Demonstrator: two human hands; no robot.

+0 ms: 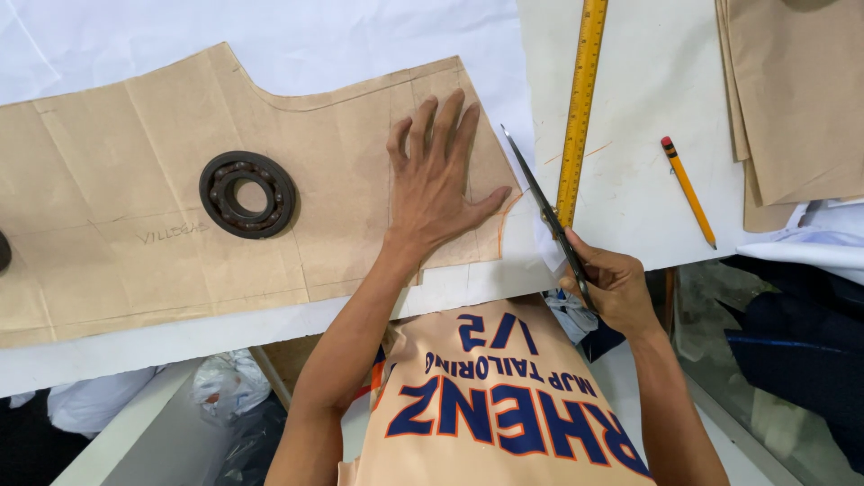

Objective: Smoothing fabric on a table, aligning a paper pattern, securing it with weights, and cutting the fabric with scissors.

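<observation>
Cutting is the step in hand in the head view: the right hand (612, 286), at lower centre-right, grips a pair of dark metal scissors (543, 209) whose blades point up the frame along the right edge of the brown paper pattern piece (180, 207). The left hand (436, 180), fingers spread, presses flat on that pattern over white fabric (297, 36) at centre. The next cut, I judge, calls for keeping the pattern pinned while the blades follow its edge. A dark round metal bearing ring (247, 193) weighs the pattern at left. A yellow ruler (580, 99) and an orange pencil (688, 191) lie at upper right. No containers show.
</observation>
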